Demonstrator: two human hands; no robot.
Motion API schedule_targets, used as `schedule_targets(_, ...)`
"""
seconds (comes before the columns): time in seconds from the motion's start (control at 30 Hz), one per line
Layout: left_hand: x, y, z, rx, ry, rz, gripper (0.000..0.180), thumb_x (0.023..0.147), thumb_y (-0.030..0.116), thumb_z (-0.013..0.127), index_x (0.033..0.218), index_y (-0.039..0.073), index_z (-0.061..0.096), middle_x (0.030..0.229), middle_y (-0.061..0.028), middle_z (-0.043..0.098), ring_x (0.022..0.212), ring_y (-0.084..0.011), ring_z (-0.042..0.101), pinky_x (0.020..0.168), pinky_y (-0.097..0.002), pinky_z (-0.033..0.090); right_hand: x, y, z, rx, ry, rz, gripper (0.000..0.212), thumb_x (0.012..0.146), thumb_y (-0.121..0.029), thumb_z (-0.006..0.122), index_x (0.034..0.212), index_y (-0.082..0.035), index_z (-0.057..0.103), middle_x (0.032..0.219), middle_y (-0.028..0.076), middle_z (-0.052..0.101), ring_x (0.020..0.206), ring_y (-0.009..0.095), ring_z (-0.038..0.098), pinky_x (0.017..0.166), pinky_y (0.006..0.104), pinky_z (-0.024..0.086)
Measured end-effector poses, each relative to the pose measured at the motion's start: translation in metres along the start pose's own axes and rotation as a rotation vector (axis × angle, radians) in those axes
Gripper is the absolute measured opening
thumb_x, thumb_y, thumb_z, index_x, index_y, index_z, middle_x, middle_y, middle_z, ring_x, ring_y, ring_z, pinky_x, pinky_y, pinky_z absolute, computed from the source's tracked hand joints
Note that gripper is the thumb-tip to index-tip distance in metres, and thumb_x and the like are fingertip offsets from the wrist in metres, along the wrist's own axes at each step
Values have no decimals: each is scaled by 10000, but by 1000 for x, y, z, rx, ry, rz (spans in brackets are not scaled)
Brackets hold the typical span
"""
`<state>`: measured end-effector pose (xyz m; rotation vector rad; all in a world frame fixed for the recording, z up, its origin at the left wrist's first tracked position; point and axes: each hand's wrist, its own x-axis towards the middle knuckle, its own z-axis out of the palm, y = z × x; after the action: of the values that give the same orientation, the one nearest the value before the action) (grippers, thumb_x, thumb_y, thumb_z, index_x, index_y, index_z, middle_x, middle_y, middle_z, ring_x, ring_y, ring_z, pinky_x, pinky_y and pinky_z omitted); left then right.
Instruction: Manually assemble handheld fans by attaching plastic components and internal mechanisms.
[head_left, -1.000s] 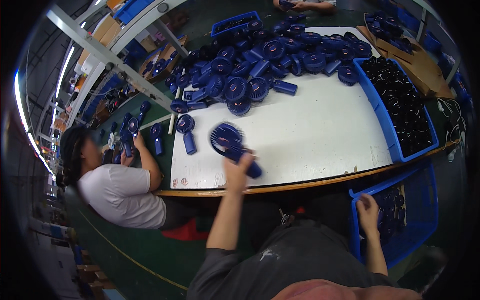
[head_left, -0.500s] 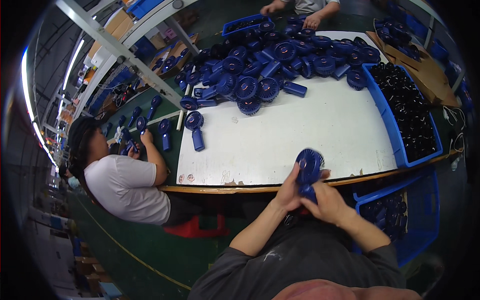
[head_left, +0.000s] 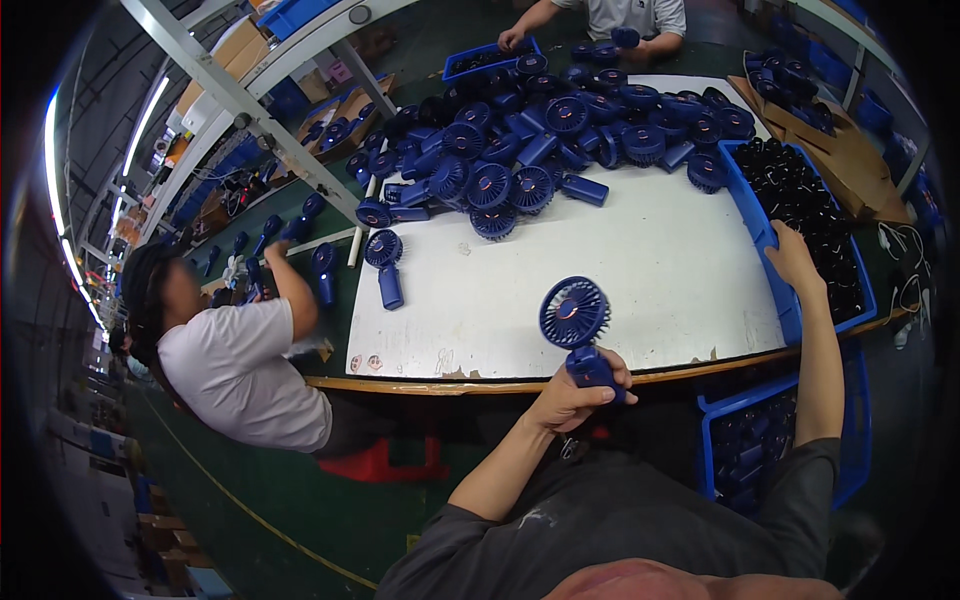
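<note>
My left hand [head_left: 577, 398] is closed around the handle of a dark blue handheld fan [head_left: 575, 312]. The fan's round caged head points up and away from me, over the table's front edge. My right hand [head_left: 797, 262] reaches to the blue bin [head_left: 752, 225] on the right, its fingers partly spread at the inner side of the left rim. Beside the fingers lie many small black parts [head_left: 800, 190] with pale glints. No part is visible in the right hand, though its fingertips are partly hidden.
A large heap of blue fans [head_left: 520, 150] covers the far side of the white table [head_left: 650, 260]. One fan [head_left: 384, 262] lies apart at the left. Below the front edge stands a blue crate [head_left: 710, 440] of dark pieces. Co-workers sit at the left [head_left: 240, 350] and far side [head_left: 640, 18].
My right hand has left the fan and moved right to the bin. The left hand keeps the fan, now farther left with its head more exposed. The left co-worker's arm has moved.
</note>
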<state>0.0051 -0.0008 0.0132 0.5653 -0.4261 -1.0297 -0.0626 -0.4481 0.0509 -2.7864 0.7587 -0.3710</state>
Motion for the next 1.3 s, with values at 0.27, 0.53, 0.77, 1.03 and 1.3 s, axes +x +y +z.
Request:
schedule_targets(0.27,-7,-1,-14,83,106,4,348,863,-37,666,1184,14,540,989,-126,629,978,-233,647,799,-402,616,8,-2,-12,177,-7,181,283,820,-176,742,945,73,689,850,178,690,829,262,669,797,359,517)
schedule_targets(0.53,-2,1,-10,243,253,-53,409,887,10,657,1251,-50,480,909,-95,598,856,-184,634,603,-301,617,17,37,-13,429,257,262,178,790,-55,714,954,13,697,809,75,690,759,154,649,732,301,513)
schedule_targets(0.77,5,-8,-12,329,325,-91,378,903,50,671,1219,-63,497,928,-93,599,854,-170,632,588,-291,614,15,43,-13,691,441,112,189,830,-45,694,1004,30,690,861,51,695,780,135,640,754,281,515)
schedule_targets(1.03,30,-15,12,351,349,69,338,903,33,673,1200,-42,532,1079,-143,630,886,-188,663,616,-303,619,-128,-182,48,1566,-578,-66,179,929,-81,666,1086,-4,629,938,42,668,855,85,619,769,250,520)
schedule_targets(1.3,14,-23,0,346,510,77,327,886,-12,653,1174,-6,500,962,-125,622,770,-206,666,542,-307,582,-169,-202,62,1029,-117,-317,221,862,-81,687,1055,-2,614,977,132,592,874,276,625,785,371,513)
